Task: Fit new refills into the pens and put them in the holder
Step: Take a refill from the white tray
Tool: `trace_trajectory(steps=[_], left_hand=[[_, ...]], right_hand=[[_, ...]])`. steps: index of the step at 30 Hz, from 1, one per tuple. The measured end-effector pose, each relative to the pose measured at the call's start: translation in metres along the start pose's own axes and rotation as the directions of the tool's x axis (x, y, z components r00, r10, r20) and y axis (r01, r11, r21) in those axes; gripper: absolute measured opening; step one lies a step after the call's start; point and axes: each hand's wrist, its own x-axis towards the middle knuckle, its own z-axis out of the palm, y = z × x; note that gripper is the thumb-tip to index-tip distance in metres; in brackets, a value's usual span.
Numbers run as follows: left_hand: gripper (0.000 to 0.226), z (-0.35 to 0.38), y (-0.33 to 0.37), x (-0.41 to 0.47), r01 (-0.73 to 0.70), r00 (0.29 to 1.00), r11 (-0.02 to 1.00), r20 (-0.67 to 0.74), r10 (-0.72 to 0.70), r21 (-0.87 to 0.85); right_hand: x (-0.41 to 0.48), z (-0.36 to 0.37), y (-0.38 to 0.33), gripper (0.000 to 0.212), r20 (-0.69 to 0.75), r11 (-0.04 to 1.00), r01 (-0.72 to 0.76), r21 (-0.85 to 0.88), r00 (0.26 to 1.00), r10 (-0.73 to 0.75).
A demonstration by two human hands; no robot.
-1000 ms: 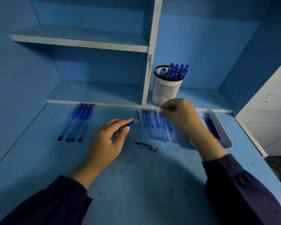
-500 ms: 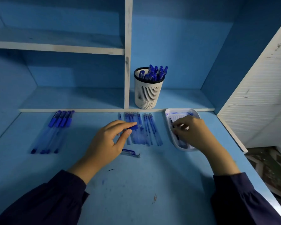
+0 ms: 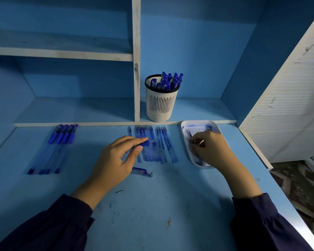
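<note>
Nothing legible is showing; any print on the pens [image 3: 53, 149], holder [image 3: 160, 105] or tray [image 3: 186, 127] is blurring out.

Open desk [image 3: 152, 214] ran along the near edge, and between the capped pens [image 3: 56, 149] at the back left and the row of refills [image 3: 161, 147] mid-back. A tray [image 3: 199, 124] filled the back right corner. The holder [image 3: 160, 105] stood on the low shelf [image 3: 80, 109], just beside the upright divider [image 3: 136, 69].

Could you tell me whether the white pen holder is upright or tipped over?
Upright: the white slotted plastic pen holder stands on its base on the blue shelf, blue pens poking above its rim.
</note>
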Motion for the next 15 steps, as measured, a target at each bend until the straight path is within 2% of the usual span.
trace_trajectory(steps=[4,11,13,15], left_hand=[[0.027,0.0,0.0,-0.001,0.005,1.0,1.0,-0.003,-0.005,0.006],[0.029,-0.001,-0.002,-0.002,-0.001,1.0,1.0,0.003,0.001,0.02],[0.029,0.0,-0.002,-0.002,-0.007,1.0,1.0,0.002,0.007,0.019],[0.028,0.0,-0.003,-0.002,-0.002,1.0,1.0,-0.002,0.002,0.013]], right_hand=[[-0.002,-0.003,0.001,0.02,0.011,0.991,-0.115,0.075,0.993,0.115],[0.0,-0.012,0.005,0.027,0.055,0.943,-0.201,0.263,0.979,0.194],[0.0,-0.015,0.007,0.027,0.065,0.896,-0.226,0.381,0.974,0.218],[-0.001,-0.017,0.007,0.024,0.095,0.784,-0.24,0.572,0.969,0.227]])
